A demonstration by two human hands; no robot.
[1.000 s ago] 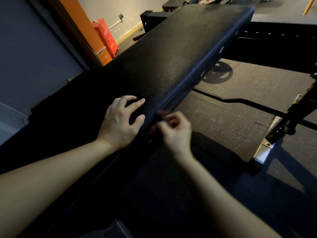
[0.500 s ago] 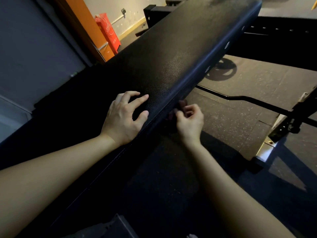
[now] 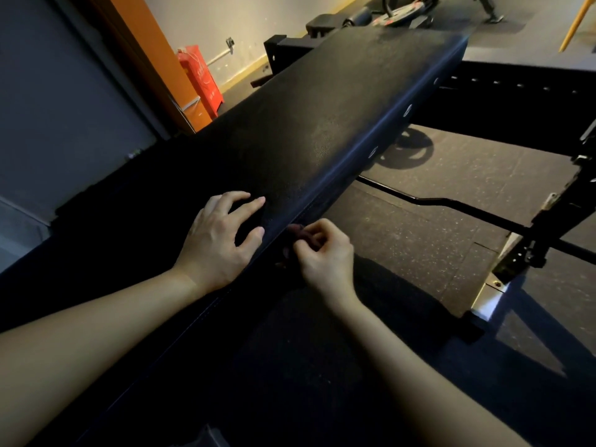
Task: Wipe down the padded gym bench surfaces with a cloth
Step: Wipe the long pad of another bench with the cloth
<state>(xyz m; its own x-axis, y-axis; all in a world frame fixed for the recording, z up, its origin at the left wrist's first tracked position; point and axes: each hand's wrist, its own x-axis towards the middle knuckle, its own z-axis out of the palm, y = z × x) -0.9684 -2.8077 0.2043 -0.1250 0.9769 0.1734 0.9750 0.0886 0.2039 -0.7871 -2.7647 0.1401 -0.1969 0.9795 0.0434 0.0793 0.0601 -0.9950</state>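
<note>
Left hand (image 3: 219,243) palm-down, fingers (image 3: 246,204) spread, right hand (image 3: 325,256) curled, pinching cloth (image 3: 295,234)

The padded counter (image 3: 322,130) is black with a fine pebbled grain. The cloth (image 3: 295,233) is dark maroon. The floor (image 3: 419,240) is dark grey, flecked with pale specks. Far left are a red box (image 3: 200,82), an orange door frame (image 3: 145,53) and a cream wall (image 3: 258,21); far right, a yellow pole (image 3: 577,24).

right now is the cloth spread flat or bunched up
Bunched up: the dark red cloth is scrunched in the right hand's curled fingers at the bench pad's edge.
</note>
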